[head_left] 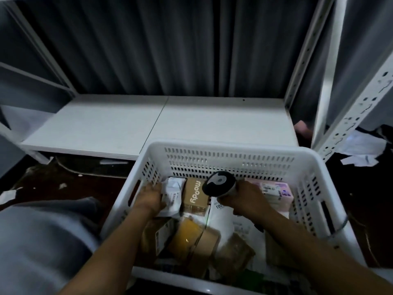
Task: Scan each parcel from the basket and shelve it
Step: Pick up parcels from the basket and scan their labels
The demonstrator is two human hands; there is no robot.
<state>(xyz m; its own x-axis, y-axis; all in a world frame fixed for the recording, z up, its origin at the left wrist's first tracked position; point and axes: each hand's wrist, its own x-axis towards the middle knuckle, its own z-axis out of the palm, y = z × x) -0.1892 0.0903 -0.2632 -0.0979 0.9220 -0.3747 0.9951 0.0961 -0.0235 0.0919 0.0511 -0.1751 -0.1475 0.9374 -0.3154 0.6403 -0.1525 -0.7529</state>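
A white slotted plastic basket (231,155) stands in front of me, filled with several parcels. My left hand (150,198) reaches into its left side and grips a white soft-pack parcel (174,191). Beside that parcel lies a brown "moody" box (194,195). My right hand (247,199) holds a handheld scanner (219,184) over the middle of the basket, its dark head facing left. A pink parcel (274,192) lies at the far right of the basket. Brown cardboard boxes (204,241) and a white mailer bag (223,216) fill the near part.
A low white shelf board (148,122) runs behind the basket, in front of a dark curtain. White perforated rack uprights (357,111) rise at the right. Papers (359,154) litter the dark floor at the right. My grey-clad knee (42,231) is at the lower left.
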